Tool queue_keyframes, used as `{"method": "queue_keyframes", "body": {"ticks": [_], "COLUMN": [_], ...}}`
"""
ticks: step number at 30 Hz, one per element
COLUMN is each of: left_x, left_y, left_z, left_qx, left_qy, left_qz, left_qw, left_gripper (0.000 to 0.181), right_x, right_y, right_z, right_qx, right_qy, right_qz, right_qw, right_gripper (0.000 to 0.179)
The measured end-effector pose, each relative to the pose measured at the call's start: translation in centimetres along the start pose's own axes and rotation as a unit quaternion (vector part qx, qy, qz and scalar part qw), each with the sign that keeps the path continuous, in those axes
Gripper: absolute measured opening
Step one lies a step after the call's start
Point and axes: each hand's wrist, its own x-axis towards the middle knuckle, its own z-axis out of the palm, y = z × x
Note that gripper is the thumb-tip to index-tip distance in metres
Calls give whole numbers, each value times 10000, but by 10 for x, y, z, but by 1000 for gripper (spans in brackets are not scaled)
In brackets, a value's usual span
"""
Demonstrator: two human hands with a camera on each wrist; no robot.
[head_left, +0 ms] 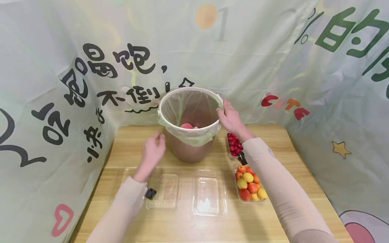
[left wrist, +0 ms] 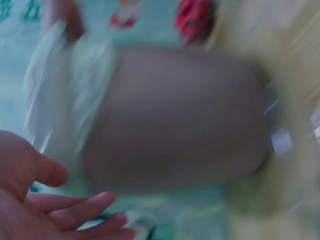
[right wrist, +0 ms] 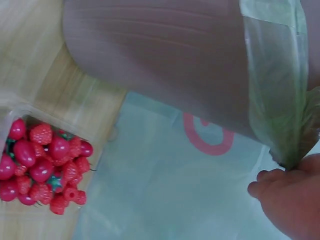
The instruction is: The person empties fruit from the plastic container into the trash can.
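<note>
A brown trash can [head_left: 189, 152] with a white rim [head_left: 165, 118] stands at the back of the table, lined with a thin green garbage bag [head_left: 196, 137] folded over the rim. At the rim's right side, my right hand [head_left: 231, 118] grips the edge; in the right wrist view its fingers hold the gathered bag [right wrist: 280, 100]. My left hand [head_left: 153, 150] is just left of the can, holding nothing. The left wrist view shows its fingers [left wrist: 82, 212] loosely spread near the bag. Inside the can lies a round pink thing [head_left: 186, 126].
To the right sit a clear box of red berries [head_left: 234, 144] and a clear box of yellow and orange fruit [head_left: 250, 184]. Clear plastic trays [head_left: 209, 194] lie on the wooden table [head_left: 182, 229] in front. Printed cloth [head_left: 243, 60] hangs around the table.
</note>
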Motion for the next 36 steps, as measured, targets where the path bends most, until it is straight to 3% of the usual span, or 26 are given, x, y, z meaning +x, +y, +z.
{"method": "queue_keyframes", "body": {"ticks": [4, 7, 11, 15, 18, 22, 27, 32, 36], "left_x": [46, 73, 103, 123, 130, 132, 131, 130, 129], "left_y": [17, 25, 32, 34, 32, 32, 34, 33, 33], "left_z": [-26, -33, -31, -24, -19, -16, -18, -19, -17], "left_qx": [130, 456, 1068, 1674, 2238, 2763, 2859, 2773, 2825], "left_qy": [594, 590, 91, -638, -1173, -1572, -1794, -1930, -1887], "left_qz": [379, 677, 945, 1137, 1067, 892, 763, 705, 722], "left_qw": [9974, 9949, 9897, 9772, 9617, 9439, 9382, 9385, 9377], "left_gripper": [49, 50, 57, 64, 69, 77, 83, 86, 85], "right_x": [-6, -11, -17, -25, -32, -41, -46, -52, -56], "right_y": [13, 24, 39, 54, 67, 85, 108, 131, 150], "right_z": [-3, -5, -10, -14, -15, -15, -14, -12, -7], "right_qx": [395, 591, 653, 739, 786, 867, 579, 93, -20], "right_qy": [403, 630, 864, 997, 1091, 1367, 1557, 546, -143], "right_qz": [64, 128, 255, 413, 639, 1017, 1117, 1057, 1229], "right_qw": [9984, 9962, 9938, 9914, 9889, 9816, 9798, 9929, 9923], "right_gripper": [65, 59, 48, 40, 37, 34, 32, 46, 59]}}
